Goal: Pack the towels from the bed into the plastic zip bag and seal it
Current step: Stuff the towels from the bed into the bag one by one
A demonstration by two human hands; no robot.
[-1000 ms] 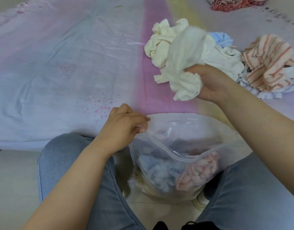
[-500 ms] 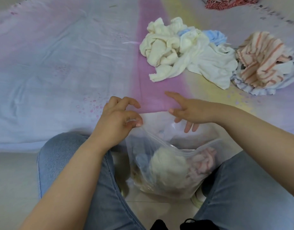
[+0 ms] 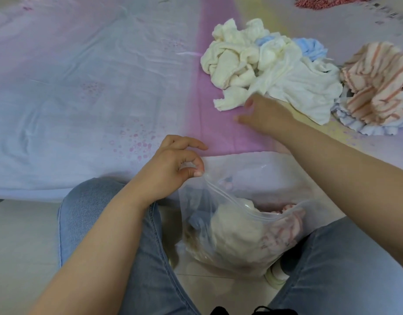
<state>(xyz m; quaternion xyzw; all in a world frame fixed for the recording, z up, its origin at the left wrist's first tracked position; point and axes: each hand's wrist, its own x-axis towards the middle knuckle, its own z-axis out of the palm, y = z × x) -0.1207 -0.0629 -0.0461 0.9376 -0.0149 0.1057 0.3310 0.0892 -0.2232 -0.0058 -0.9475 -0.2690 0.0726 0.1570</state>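
Left hand (image 3: pixel 171 169) pinched the near-left corner of the plastic zip bag (image 3: pixel 239 214) between thumb and forefinger, other fingers loosely curled above. Bag mouth held open, zip strip running diagonally from the pinch down toward the right thigh. Bag hung between the knees in blue jeans (image 3: pixel 109 228), just off the bed edge, above a pale tiled floor (image 3: pixel 18 242). Already packed inside: a cream towel (image 3: pixel 234 233), a pink-striped towel (image 3: pixel 284 226) at the right and something bluish-grey at the left, seen blurred through the plastic. Right hand (image 3: pixel 264 114) out over the bedsheet (image 3: pixel 82 87), motion-blurred, fingers spread and relaxed, gripping nothing, fingertips just beside or touching the near edge of the cream towel pile (image 3: pixel 232 62); contact impossible to tell. Still on the bed, right of the pink band of the sheet: crumpled cream towels, a white towel (image 3: pixel 302 87) draped beside them, a light blue towel (image 3: pixel 312 47) behind, and an orange-striped towel (image 3: pixel 378 78) farther right lying on a pale blue-edged cloth (image 3: pixel 359 123). Red patterned fabric (image 3: pixel 327 0) at the top edge, well apart from the pile. Black shoe tips at the bottom edge.
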